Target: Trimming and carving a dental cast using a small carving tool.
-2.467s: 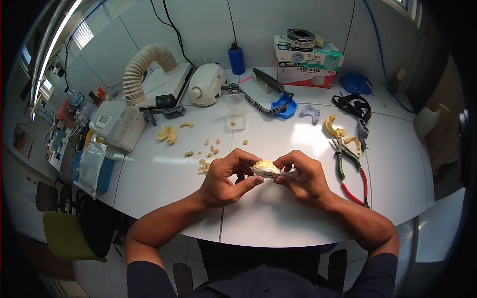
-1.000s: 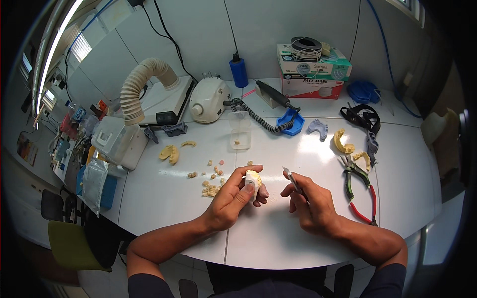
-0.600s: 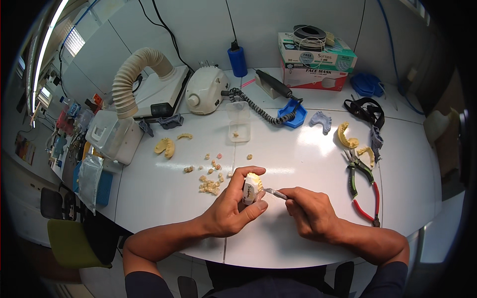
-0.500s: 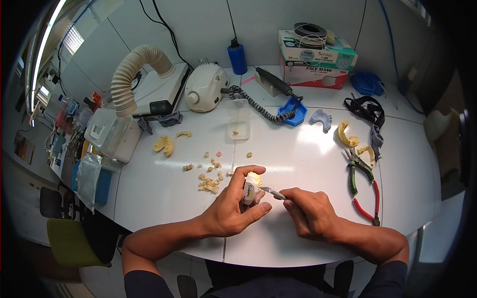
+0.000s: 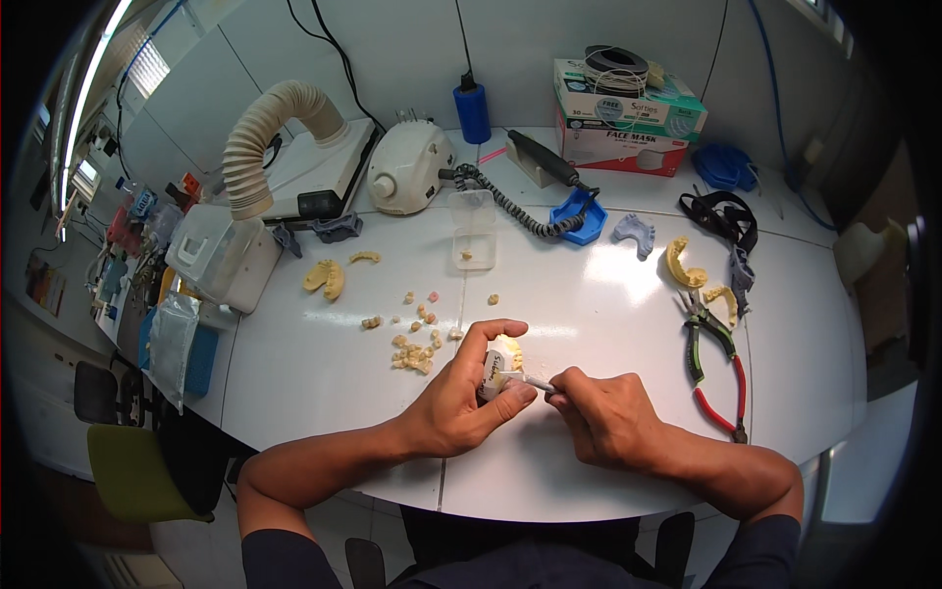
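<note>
A small dental cast [image 5: 507, 349], yellow on top with a white base marked in handwriting, sits upright in my left hand [image 5: 454, 404]. The fingers curl behind and over it, and the thumb presses at its lower right. My right hand [image 5: 616, 420] is closed around the handle of a slim metal carving knife [image 5: 539, 383]. Its tip meets the cast beside my left thumb; the exact contact is too small to make out. Left of the cast lie several loose tooth-coloured pieces [image 5: 412, 355] on the white table [image 5: 569, 471].
Pliers [image 5: 715, 368] with red and green handles lie at right, near yellow casts [image 5: 684, 265] and a grey impression [image 5: 635, 236]. At the back stand a white control box [image 5: 407, 172], a corded handpiece [image 5: 543, 157], a ribbed hose [image 5: 250, 137] and mask boxes [image 5: 623, 142]. A lidded clear case [image 5: 473, 245] lies mid-table.
The knife tip has shifted slightly left and down on the cast. My left thumb has closed in against the cast next to the blade. The whole view has shifted slightly.
</note>
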The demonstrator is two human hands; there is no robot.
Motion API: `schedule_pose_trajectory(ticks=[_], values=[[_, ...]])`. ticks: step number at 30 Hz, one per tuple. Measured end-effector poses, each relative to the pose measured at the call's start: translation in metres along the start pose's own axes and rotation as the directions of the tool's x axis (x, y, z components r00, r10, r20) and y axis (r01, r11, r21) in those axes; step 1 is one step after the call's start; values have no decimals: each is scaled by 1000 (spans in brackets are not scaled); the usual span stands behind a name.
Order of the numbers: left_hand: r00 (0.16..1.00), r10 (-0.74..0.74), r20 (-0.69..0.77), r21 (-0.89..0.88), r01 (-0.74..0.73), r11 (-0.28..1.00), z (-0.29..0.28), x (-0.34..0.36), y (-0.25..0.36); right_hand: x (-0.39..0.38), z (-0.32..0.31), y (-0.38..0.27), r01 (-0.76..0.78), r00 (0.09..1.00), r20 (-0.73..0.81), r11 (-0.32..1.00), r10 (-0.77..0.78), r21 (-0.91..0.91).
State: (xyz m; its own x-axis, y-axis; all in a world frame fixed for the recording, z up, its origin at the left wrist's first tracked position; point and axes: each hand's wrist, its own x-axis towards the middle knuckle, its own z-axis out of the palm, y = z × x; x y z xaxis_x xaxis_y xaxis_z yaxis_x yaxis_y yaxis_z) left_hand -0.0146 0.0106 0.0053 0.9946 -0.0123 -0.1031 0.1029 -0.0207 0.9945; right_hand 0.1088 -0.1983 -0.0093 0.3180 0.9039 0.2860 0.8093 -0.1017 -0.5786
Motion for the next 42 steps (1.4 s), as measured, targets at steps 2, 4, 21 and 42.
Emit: schedule_pose_trajectory(ticks=[2, 4, 21, 42], values=[[1000, 1, 3, 8, -1, 1000, 0, 0, 0, 0, 1, 0, 28, 999, -17, 999, -28, -28], [1000, 7, 9, 12, -7, 1000, 0, 0, 0, 1, 0, -1, 22, 1000, -10, 999, -22, -26], [1000, 11, 21, 50, -12, 999, -1, 0, 2, 2, -1, -1, 18, 1000, -6, 999, -18, -28], [1000, 14, 8, 44, -14, 999, -1, 0, 3, 2, 3, 1, 33, 999, -29, 999, -34, -29]])
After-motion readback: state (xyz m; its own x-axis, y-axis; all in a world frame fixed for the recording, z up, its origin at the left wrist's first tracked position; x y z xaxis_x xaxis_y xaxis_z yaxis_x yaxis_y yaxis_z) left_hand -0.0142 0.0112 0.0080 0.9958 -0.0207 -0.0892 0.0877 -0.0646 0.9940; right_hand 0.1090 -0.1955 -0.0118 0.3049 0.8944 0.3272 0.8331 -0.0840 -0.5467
